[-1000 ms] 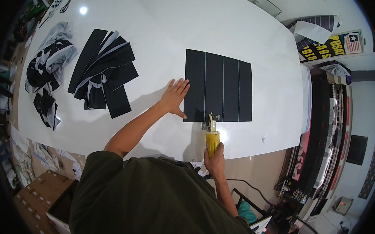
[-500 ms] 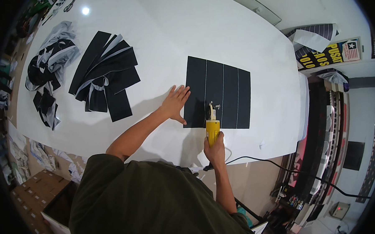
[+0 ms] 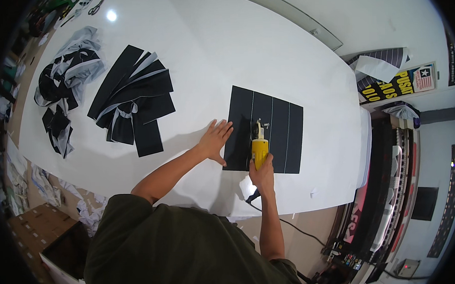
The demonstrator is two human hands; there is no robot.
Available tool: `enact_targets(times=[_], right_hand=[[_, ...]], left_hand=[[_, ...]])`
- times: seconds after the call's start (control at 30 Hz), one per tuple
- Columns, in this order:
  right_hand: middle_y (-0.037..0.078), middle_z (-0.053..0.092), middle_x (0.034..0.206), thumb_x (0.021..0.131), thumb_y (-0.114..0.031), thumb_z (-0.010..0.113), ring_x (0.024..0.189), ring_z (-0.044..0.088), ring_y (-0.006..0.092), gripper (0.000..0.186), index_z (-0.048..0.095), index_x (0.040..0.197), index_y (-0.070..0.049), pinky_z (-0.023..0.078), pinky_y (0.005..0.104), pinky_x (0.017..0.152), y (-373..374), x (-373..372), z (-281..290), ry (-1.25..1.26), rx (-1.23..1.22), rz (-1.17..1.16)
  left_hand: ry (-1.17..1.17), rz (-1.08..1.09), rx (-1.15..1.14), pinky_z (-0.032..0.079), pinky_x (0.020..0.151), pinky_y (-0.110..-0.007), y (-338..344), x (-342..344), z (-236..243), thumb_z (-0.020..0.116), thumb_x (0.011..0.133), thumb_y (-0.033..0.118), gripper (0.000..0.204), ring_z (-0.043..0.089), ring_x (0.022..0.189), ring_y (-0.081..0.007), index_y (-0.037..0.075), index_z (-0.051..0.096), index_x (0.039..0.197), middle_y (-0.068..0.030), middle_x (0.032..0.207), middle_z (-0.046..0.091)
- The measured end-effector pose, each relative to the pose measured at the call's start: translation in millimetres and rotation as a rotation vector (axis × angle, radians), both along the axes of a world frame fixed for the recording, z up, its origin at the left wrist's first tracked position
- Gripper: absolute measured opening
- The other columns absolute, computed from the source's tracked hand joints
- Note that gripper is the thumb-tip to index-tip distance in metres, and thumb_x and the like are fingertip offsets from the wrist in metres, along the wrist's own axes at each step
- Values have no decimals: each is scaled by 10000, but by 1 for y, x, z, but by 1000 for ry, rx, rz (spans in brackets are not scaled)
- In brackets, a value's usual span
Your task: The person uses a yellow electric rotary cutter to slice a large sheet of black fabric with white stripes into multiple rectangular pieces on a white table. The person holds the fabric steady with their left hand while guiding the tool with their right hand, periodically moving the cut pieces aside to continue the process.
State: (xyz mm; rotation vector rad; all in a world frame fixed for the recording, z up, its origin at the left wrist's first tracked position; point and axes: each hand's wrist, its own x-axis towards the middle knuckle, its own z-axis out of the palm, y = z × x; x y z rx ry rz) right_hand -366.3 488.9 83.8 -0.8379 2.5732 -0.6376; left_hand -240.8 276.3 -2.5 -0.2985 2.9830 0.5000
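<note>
My right hand [image 3: 262, 177] is wrapped round the yellow body of a handheld electric fabric cutter [image 3: 260, 153]. The cutter's head rests on a black fabric panel [image 3: 294, 139], at the leftmost of several pale lines that run from its near to its far edge. The blade itself is too small to make out. My left hand [image 3: 215, 141] lies flat with spread fingers at the panel's left edge, its fingertips on the fabric. The panel lies flat on a large white table [image 3: 198, 62].
Fanned black strips with grey undersides [image 3: 152, 107] lie to the left. Beyond them is a crumpled heap of black and grey scraps [image 3: 74, 70]. Scissors [image 3: 96, 6] lie at the far left. A black cable [image 3: 305, 234] hangs past the near edge. A cardboard box [image 3: 41, 229] stands lower left.
The cutter has moved away from me along the leftmost line of the panel, with my right hand on it. My left hand has stayed at the panel's edge. The whole view has shifted somewhat.
</note>
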Motion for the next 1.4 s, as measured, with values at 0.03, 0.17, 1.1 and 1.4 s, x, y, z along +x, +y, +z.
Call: enact_targets(times=[0.03, 0.17, 1.1, 1.4], right_hand=[[375, 602, 1170, 949, -217, 698, 1049, 645, 561, 555, 379, 1302, 70, 541, 577, 872, -5, -3, 0, -6, -8, -4], [386, 621, 1149, 950, -227, 695, 1037, 659, 561, 553, 383, 1298, 70, 551, 568, 873, -23, -16, -1, 41, -2, 13], [373, 657, 1102, 926, -308, 710, 1026, 672, 550, 598, 383, 1283, 45, 555, 583, 893, -130, -96, -16, 98, 54, 25], [420, 671, 1069, 927, -301, 714, 1009, 686, 573, 588, 389, 1255, 64, 578, 570, 862, -144, -104, -20, 132, -10, 40]], left_hand=[[8, 1, -1, 75, 1287, -615, 0, 0, 0, 830, 559, 803, 1494, 129, 1616, -394, -46, 241, 1637, -224, 1734, 178], [-1, -3, 5, 69, 1287, -619, 0, 1, 2, 831, 557, 804, 1489, 117, 1616, -400, -47, 250, 1633, -225, 1732, 181], [6, 22, 39, 49, 1293, -599, -2, 4, 10, 833, 551, 790, 1457, 134, 1620, -367, -35, 291, 1623, -206, 1727, 212], [41, 51, 46, 58, 1296, -590, 1, 6, 10, 868, 515, 767, 1471, 153, 1617, -356, -30, 309, 1618, -194, 1720, 237]])
